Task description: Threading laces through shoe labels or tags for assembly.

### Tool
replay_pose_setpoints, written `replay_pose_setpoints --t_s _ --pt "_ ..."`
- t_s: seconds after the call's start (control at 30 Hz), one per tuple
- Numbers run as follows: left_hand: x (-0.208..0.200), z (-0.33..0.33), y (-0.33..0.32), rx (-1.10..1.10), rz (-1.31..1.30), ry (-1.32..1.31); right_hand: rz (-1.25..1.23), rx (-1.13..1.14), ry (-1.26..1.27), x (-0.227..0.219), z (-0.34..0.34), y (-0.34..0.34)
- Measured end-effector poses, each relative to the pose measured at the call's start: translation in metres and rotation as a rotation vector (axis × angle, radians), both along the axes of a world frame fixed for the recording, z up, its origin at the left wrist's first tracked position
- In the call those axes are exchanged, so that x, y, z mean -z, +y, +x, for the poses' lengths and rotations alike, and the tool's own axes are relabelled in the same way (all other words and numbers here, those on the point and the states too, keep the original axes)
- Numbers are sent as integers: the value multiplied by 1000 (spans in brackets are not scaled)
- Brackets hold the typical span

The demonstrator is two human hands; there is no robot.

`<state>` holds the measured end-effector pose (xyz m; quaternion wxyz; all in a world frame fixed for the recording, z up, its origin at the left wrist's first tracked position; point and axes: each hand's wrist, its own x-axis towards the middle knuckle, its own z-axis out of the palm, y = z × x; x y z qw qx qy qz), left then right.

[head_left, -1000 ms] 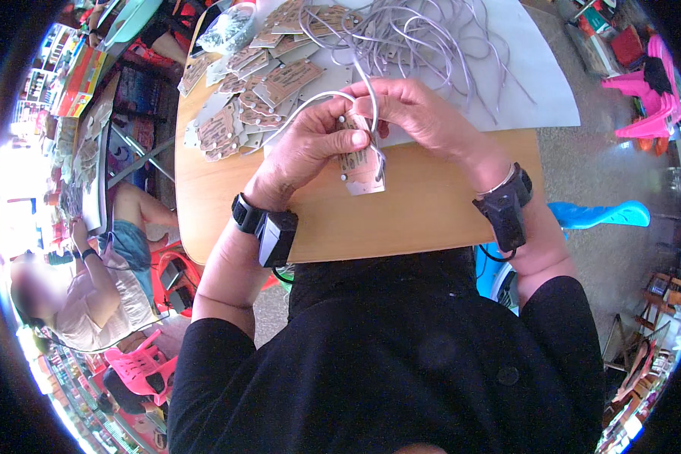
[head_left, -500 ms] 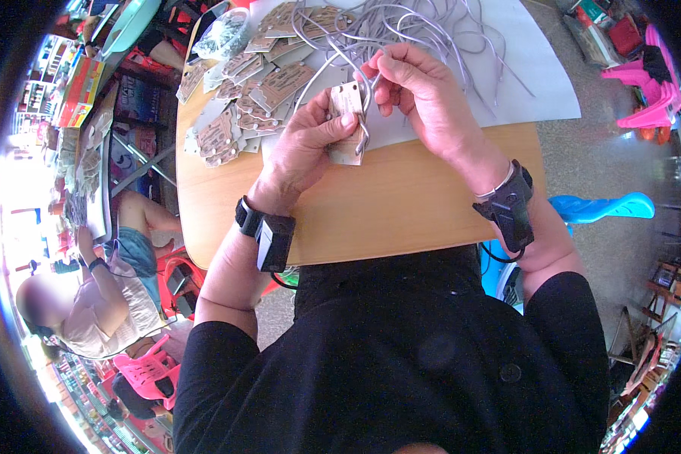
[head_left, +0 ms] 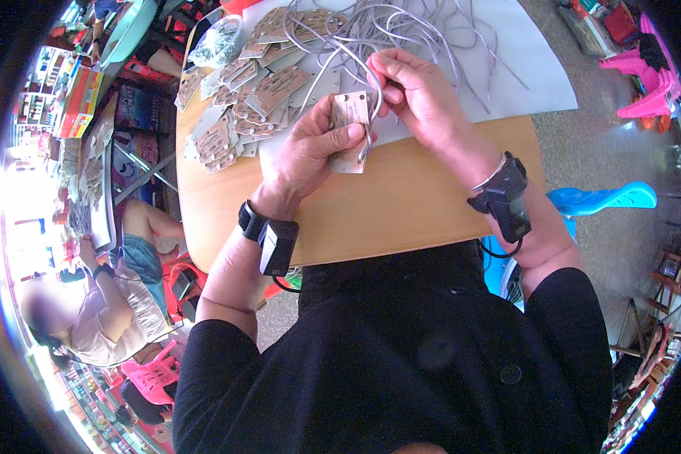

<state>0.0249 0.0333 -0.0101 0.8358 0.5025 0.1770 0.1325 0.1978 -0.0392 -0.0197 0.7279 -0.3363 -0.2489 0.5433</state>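
My left hand (head_left: 310, 147) is closed on a small flat beige card (head_left: 349, 110), thumb across its front. The card has printing and dark round spots along its top edge. A grey cord (head_left: 377, 89) runs along the card's right side and loops up past it. The fingers of my right hand (head_left: 412, 87) pinch this cord just above and to the right of the card. Beyond both hands lies a tangle of grey cords (head_left: 431, 34) on a white sheet (head_left: 537, 72). How the cord meets the card is partly hidden by my fingers.
Piles of similar cards (head_left: 276, 87) cover the left part of the wooden table (head_left: 401, 208). Behind them sits a clear plastic bag (head_left: 219, 41) of small pieces. A blue plastic stool (head_left: 605, 198) stands at the right. Another person (head_left: 117, 310) sits at the left beside a second table.
My right hand has shifted slightly down along the cord. The loop by the card now stands out wider to the right, and the card's face shows more.
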Motion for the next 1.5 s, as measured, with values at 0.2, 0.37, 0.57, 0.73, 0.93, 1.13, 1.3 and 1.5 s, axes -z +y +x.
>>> replay_pose_setpoints --t_s 0.2,0.37,0.57,0.73,0.93,1.13,1.3,1.5 --pt "3 -6 8 -126 11 -10 8 -304 -128 -11 10 1" --pt "-1 -4 3 -138 114 84 14 -286 -436 -16 7 -3" --pt "-10 -2 3 -43 274 186 -53 -115 -274 -24 32 -5" --pt "-16 -14 9 166 267 222 -62 152 -43 -26 45 -2" --pt "-33 -12 6 255 164 243 -29 277 -36 -27 56 -5" --pt "-22 -19 14 377 178 213 -18 432 -64 -32 59 -4" --pt "-21 -21 16 426 163 206 28 442 -93 -30 58 -9" --pt "-20 -20 14 329 147 141 -54 602 -228 -20 65 0"
